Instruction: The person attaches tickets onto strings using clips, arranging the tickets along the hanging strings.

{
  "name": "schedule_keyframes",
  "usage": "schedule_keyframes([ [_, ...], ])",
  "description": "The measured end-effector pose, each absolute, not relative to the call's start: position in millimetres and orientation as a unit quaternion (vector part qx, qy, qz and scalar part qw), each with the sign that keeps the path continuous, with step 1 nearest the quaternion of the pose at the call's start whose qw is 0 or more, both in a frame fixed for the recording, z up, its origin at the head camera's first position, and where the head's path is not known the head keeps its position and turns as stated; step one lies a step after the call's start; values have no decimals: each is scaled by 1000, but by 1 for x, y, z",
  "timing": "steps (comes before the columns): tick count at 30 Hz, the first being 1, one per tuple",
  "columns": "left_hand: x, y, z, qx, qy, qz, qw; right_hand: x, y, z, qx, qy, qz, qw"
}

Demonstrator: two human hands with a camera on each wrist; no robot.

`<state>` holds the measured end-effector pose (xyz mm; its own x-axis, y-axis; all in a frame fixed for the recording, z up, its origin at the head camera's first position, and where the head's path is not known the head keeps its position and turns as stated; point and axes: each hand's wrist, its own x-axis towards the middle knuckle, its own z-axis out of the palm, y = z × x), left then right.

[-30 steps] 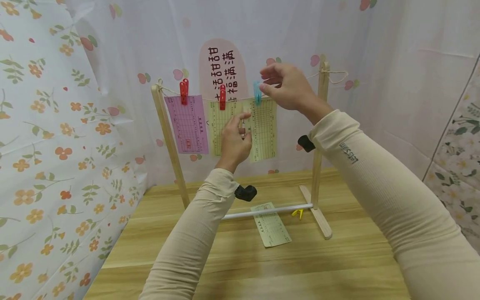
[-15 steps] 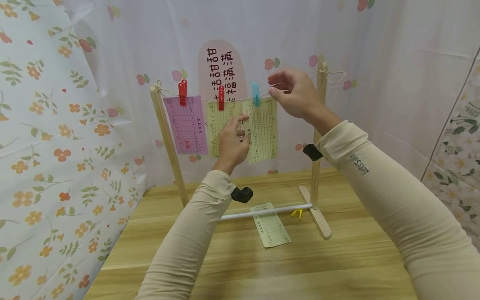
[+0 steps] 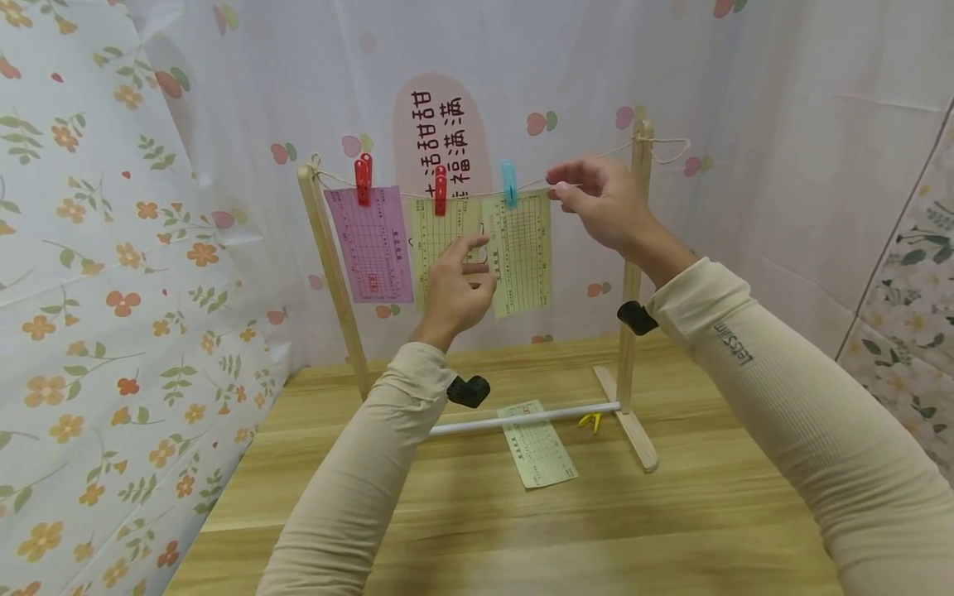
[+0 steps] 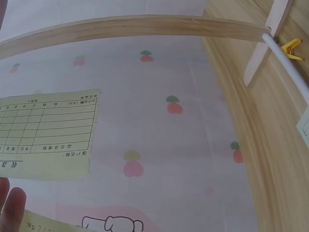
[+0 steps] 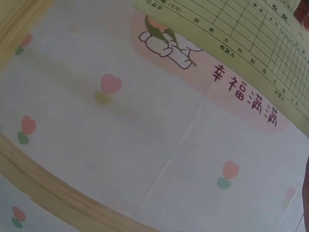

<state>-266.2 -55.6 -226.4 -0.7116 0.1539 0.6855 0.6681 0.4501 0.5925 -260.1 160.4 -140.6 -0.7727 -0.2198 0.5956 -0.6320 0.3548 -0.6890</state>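
Note:
A light blue clothespin (image 3: 509, 184) fastens a yellow receipt slip (image 3: 525, 257) to a string (image 3: 417, 196). My right hand (image 3: 607, 203) is just right of that pin, its bent fingers at the string near the slip's upper right corner and apart from the pin. In front of the middle yellow slip (image 3: 426, 248), hung by a red clothespin (image 3: 440, 190), my left hand (image 3: 457, 285) has loosely bent fingers and holds nothing. Another red clothespin (image 3: 363, 180) holds a purple slip (image 3: 373, 248) at the left. Only fingertips (image 4: 13, 208) show in the left wrist view.
Two wooden posts carry the string; the right post (image 3: 628, 348) stands on a wooden foot (image 3: 637, 443). A white rod (image 3: 574, 411) runs low between them. On the wooden table (image 3: 633, 530) lie another yellow slip (image 3: 544, 455) and a yellow clothespin (image 3: 591, 422).
My right hand has left the blue clothespin and moved right and slightly down along the string. My left hand has drifted slightly left and down. The pinned slips stay hanging.

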Motion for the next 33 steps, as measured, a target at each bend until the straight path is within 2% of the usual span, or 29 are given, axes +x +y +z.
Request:
schedule_keyframes([
  [23, -256, -75, -251, -273, -804, -473, 237, -265, 181, -197, 287, -783, 538, 124],
  [33, -256, -84, -272, -274, -807, -475, 217, -270, 187, -229, 265, -794, 538, 103],
])
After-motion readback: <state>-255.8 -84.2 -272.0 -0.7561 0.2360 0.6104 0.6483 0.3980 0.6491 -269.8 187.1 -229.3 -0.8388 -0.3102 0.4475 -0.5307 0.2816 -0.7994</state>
